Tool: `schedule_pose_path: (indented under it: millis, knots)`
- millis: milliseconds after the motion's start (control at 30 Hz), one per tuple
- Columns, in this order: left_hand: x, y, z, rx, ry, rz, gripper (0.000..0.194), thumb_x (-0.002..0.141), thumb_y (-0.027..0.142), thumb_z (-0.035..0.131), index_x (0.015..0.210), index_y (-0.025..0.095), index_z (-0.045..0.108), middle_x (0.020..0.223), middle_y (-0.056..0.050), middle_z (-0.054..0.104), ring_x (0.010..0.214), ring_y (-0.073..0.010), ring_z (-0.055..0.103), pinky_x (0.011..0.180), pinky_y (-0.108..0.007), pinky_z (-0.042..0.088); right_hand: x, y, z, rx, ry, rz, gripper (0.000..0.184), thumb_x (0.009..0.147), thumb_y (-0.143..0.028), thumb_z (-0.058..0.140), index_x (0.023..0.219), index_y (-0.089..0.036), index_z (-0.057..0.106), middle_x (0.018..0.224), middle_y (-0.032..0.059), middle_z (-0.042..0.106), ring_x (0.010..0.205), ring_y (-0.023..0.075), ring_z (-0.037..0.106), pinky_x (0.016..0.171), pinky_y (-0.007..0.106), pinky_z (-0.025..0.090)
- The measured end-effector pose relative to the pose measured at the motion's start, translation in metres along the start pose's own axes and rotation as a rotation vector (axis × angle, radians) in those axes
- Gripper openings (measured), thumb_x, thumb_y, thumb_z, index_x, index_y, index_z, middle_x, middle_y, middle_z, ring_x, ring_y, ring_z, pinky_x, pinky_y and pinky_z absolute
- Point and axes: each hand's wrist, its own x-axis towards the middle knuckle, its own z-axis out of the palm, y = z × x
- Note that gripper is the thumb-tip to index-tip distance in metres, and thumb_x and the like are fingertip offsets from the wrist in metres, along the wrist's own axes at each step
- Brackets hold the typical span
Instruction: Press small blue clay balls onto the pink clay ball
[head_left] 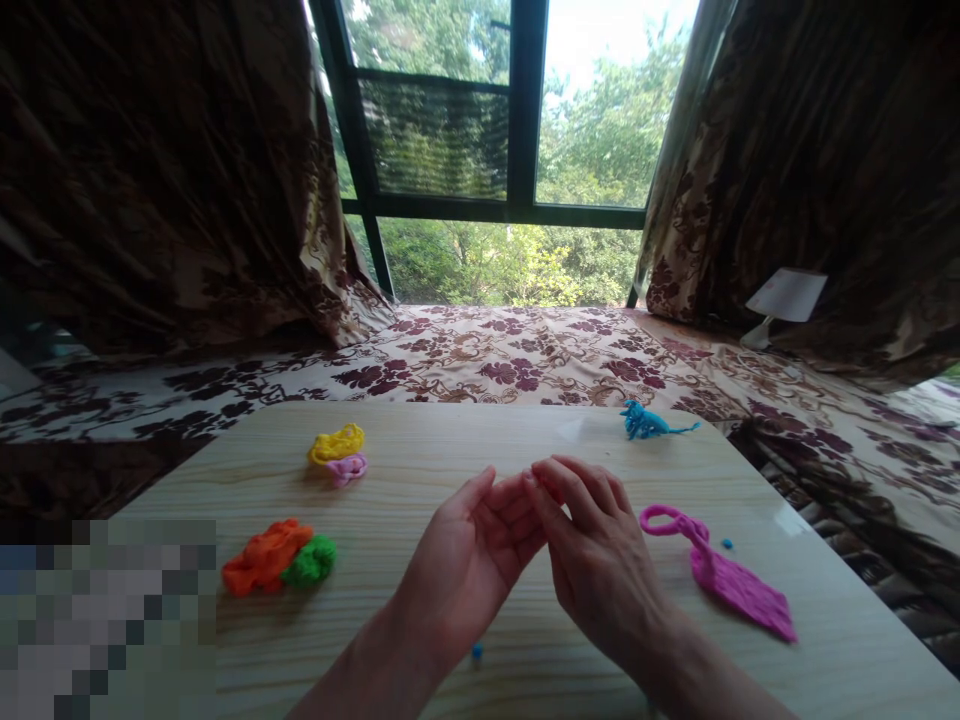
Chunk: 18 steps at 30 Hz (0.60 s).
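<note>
In the head view, the left hand (472,550) is loosely cupped, palm bared; the right hand (600,545) meets its fingertips, any grip hidden. On the desk (442,440), a looped magenta piece (739,585) lies at three o'clock from them, a blue bead (477,651) at seven.

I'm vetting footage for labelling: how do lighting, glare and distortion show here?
In the head view, the window backlights the scene, its sky washed out; the curtains are deeply shadowed; pale glare sits on the table at right; pixel blocks mask the lower-left corner; the left hand and right hand are readable; the lamp leans, suggesting wide-angle distortion.
</note>
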Motion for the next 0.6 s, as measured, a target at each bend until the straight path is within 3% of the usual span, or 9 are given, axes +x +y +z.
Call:
schedule_pose_path:
  millis: [233,400,500,600]
  knots:
    - [-0.0043,0.0054,0.0101,-0.072,-0.136,-0.067,0.039,0.089,0.033,0.036,0.103,0.006,0.060,0.093,-0.013,0.067,0.093,-0.0198,0.061,0.086,-0.031,0.044,-0.0018,-0.0003,0.0036,-0.037,-0.036,0.007,0.051,0.079,-0.003,0.036,0.129,-0.011,0.042,0.136,0.0072,0.040,0.131,0.0248,0.019,0.105,0.046,0.021]
    - [-0.0034,0.0070,0.0086,-0.115,-0.106,-0.012,0.036,0.090,0.030,0.036,0.103,0.005,0.058,0.092,-0.012,0.067,0.085,-0.0141,0.062,0.085,-0.025,0.044,-0.0019,-0.0025,0.0038,-0.016,-0.060,-0.034,0.055,0.077,-0.002,0.036,0.130,-0.012,0.042,0.139,0.0054,0.037,0.133,0.0243,0.015,0.106,0.048,0.020]
    - [-0.0033,0.0052,0.0095,-0.109,-0.105,-0.015,0.034,0.089,0.030,0.036,0.095,0.007,0.061,0.094,-0.013,0.066,0.085,-0.0163,0.062,0.083,-0.029,0.047,-0.0017,-0.0033,0.0045,0.006,-0.083,-0.082,0.058,0.076,-0.002,0.037,0.133,-0.012,0.037,0.142,0.0049,0.033,0.134,0.0240,0.013,0.107,0.049,0.019]
    - [-0.0036,0.0046,0.0106,-0.105,-0.144,-0.050,0.035,0.089,0.032,0.036,0.097,0.008,0.060,0.097,-0.014,0.065,0.087,-0.0190,0.062,0.082,-0.034,0.048,-0.0007,-0.0020,0.0033,-0.021,-0.097,-0.032,0.061,0.075,-0.002,0.036,0.135,-0.012,0.034,0.142,0.0052,0.032,0.134,0.0239,0.011,0.108,0.050,0.016]
